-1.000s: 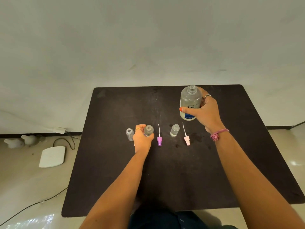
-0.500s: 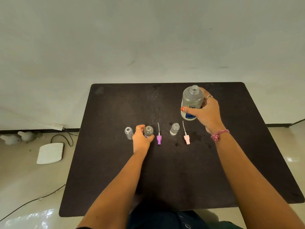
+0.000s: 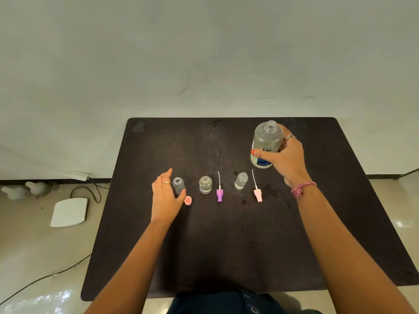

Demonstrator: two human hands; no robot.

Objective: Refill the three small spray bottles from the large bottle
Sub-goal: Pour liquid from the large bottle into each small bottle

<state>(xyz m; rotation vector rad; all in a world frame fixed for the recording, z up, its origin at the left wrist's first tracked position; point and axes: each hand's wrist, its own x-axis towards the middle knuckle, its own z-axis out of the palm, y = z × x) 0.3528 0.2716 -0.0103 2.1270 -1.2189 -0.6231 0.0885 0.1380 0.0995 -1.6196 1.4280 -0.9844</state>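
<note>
**Left hand shifts to the last small bottle**

Since half a second ago the left hand (image 3: 165, 196) has left the middle small bottle (image 3: 205, 185) and moved to the leftmost small bottle (image 3: 178, 185), fingers loosely spread beside it, thumb near its base, not clearly gripping; probably to steady it for pouring. A red-pink cap (image 3: 188, 200) lies just beside that thumb. The purple sprayer (image 3: 219, 193) and pink sprayer (image 3: 257, 192) lie flat beside their uncapped bottles, keeping the necks free. The right small bottle (image 3: 241, 181) and the middle one hold clear liquid; the leftmost looks empty. Farther back, the right hand (image 3: 286, 160) grips the large bottle (image 3: 266, 145) upright above the table (image 3: 340, 200), uncapped, clear, blue-labelled.
</note>
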